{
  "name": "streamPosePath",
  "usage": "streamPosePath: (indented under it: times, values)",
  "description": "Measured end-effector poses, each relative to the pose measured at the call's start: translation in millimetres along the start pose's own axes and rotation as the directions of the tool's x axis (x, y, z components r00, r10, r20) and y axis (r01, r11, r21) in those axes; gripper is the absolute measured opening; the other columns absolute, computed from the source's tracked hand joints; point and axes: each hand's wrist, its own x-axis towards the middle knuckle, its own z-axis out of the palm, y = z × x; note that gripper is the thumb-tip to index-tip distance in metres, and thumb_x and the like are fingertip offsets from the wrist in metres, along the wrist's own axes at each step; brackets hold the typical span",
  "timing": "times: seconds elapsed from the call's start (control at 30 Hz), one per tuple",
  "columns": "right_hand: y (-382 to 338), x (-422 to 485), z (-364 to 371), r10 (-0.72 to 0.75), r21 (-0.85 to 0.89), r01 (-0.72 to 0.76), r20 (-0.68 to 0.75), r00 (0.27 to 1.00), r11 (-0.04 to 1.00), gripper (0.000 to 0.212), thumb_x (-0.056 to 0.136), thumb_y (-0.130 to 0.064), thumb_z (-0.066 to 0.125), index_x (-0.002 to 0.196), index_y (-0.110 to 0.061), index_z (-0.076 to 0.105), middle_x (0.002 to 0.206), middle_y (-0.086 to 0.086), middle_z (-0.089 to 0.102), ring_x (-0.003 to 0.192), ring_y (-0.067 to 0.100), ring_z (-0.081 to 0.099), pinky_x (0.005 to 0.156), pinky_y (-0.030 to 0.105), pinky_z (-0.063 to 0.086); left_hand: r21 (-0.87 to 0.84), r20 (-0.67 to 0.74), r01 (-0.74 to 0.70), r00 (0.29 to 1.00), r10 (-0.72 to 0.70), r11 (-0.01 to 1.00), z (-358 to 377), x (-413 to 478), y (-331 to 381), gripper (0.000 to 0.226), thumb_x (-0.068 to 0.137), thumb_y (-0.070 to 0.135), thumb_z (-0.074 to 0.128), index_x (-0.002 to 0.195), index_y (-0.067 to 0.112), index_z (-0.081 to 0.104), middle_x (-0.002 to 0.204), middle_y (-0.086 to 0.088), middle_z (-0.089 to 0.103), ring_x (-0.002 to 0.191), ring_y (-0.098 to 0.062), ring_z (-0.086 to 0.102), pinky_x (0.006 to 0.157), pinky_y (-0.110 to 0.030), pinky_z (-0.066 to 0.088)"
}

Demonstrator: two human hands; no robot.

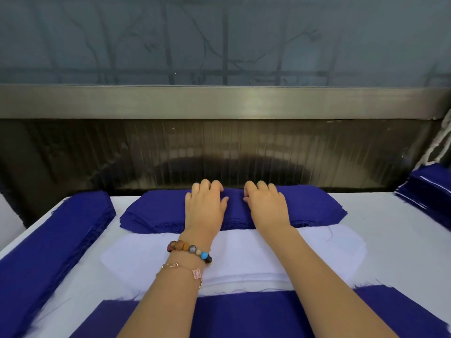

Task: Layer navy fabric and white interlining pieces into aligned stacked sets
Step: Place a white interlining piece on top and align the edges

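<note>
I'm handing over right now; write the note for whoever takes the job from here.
Left hand: fingers curled on the far navy stack; actual grip unclear.
Right hand: same, beside it.
White interlining stack: nearer, under both forearms.
Near navy piece: at the front edge.
Done: right-side pile shows white edges between navy, likely finished sets.
Left: side navy stack and the far navy stack remain to be layered.

Left hand [205, 208]: two bracelets at the wrist.
Beaded bracelet [189, 251]: round beads, brown, grey, cream, turquoise, black, dark red.
Chain bracelet [174, 265]: thin, gold-coloured, with a pink clover charm [197, 273].
</note>
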Motion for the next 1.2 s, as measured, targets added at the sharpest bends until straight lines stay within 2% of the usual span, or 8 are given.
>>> streamPosePath:
  times: [0.1, 0.23, 0.43, 0.67, 0.83, 0.97, 1.07, 1.2]
  values:
    - [1.4, 0.6, 2.3, -0.011, 0.001, 0.011, -0.005, 1.000, 1.000, 0.024, 0.101, -0.028, 0.042, 0.124, -0.020, 0.046, 0.125, 0.004, 0.047, 0.112, 0.020, 0.045, 0.089, 0.032, 0.040, 0.104, 0.058, -0.017, 0.998, 0.012, 0.994, 4.1, 0.8, -0.9, 0.040, 0.102, 0.038, 0.036, 0.140, 0.025, 0.039, 0.139, 0.005, 0.045, 0.127, -0.016, 0.038, 0.103, -0.037, 0.030]
    - [1.9, 0.9, 1.2, 0.009, 0.023, -0.009, 0.004, 1.000, 1.000, 0.022, 0.101, -0.029, 0.044, 0.119, -0.020, 0.049, 0.123, 0.002, 0.047, 0.110, 0.020, 0.045, 0.087, 0.032, 0.041, 0.068, 0.121, 0.015, 0.992, -0.023, 0.998, 3.8, 1.1, 0.8, 0.038, 0.103, 0.036, 0.035, 0.138, 0.026, 0.040, 0.140, 0.005, 0.044, 0.131, -0.017, 0.036, 0.113, -0.048, 0.021]
    - [5.6, 1.2, -4.0, 0.030, 0.118, -0.038, 0.073, 0.997, 0.992, 0.012, 0.099, -0.028, 0.047, 0.109, -0.023, 0.051, 0.118, 0.001, 0.048, 0.107, 0.019, 0.045, 0.085, 0.031, 0.044, -0.026, 0.082, 0.028, 0.996, -0.025, 0.999, -0.8, -1.2, -0.4, 0.012, 0.100, 0.034, 0.043, 0.110, 0.028, 0.046, 0.119, 0.007, 0.050, 0.117, -0.017, 0.042, 0.108, -0.046, 0.026]
    - [4.4, 2.0, -6.2, 0.004, 0.072, -0.011, 0.095, 0.995, 0.997, 0.014, 0.098, -0.021, 0.049, 0.111, -0.018, 0.051, 0.121, 0.004, 0.046, 0.108, 0.021, 0.044, 0.084, 0.033, 0.044, 0.005, 0.061, -0.047, 0.997, 0.046, 0.999, -5.3, 3.5, -0.5, 0.013, 0.099, 0.040, 0.045, 0.099, 0.027, 0.051, 0.113, 0.007, 0.052, 0.113, -0.016, 0.043, 0.102, -0.040, 0.033]
    - [6.1, 2.0, -3.4, -0.055, 0.012, 0.054, 0.056, 0.997, 0.998, 0.021, 0.099, -0.017, 0.046, 0.118, -0.013, 0.050, 0.124, 0.006, 0.046, 0.111, 0.021, 0.042, 0.089, 0.030, 0.040, -0.040, 0.095, -0.033, 0.995, 0.036, 0.999, -1.9, 10.6, 1.3, 0.018, 0.097, 0.036, 0.052, 0.107, 0.021, 0.054, 0.111, 0.000, 0.056, 0.103, -0.016, 0.049, 0.089, -0.032, 0.040]
    - [6.2, 1.5, -1.7, -0.093, -0.021, 0.094, 0.028, 0.995, 0.995, 0.021, 0.099, -0.015, 0.045, 0.119, -0.012, 0.049, 0.123, 0.006, 0.045, 0.109, 0.020, 0.041, 0.088, 0.028, 0.038, -0.100, 0.198, 0.042, 0.980, -0.021, 0.994, -0.1, 15.2, 1.6, 0.034, 0.100, 0.034, 0.047, 0.130, 0.018, 0.046, 0.119, -0.005, 0.060, 0.107, -0.022, 0.056, 0.088, -0.035, 0.047]
    - [5.9, 0.2, -1.7, -0.115, -0.040, 0.114, -0.015, 0.993, 0.993, 0.018, 0.099, -0.014, 0.043, 0.116, -0.012, 0.049, 0.119, 0.005, 0.045, 0.106, 0.019, 0.040, 0.083, 0.027, 0.036, -0.080, 0.184, 0.042, 0.983, -0.026, 0.996, 1.6, 14.2, -0.4, 0.037, 0.101, 0.037, 0.044, 0.133, 0.019, 0.045, 0.113, -0.005, 0.064, 0.100, -0.022, 0.060, 0.084, -0.035, 0.049]
    - [8.8, -1.5, -2.7, -0.138, -0.015, 0.137, -0.037, 0.990, 0.990, 0.020, 0.097, -0.011, 0.045, 0.116, -0.013, 0.048, 0.121, 0.003, 0.044, 0.109, 0.019, 0.039, 0.088, 0.028, 0.035, -0.028, 0.123, -0.041, 0.991, 0.044, 0.999, 4.4, 10.6, -3.1, 0.038, 0.098, 0.040, 0.049, 0.132, 0.025, 0.047, 0.123, -0.001, 0.058, 0.113, -0.020, 0.053, 0.091, -0.034, 0.043]
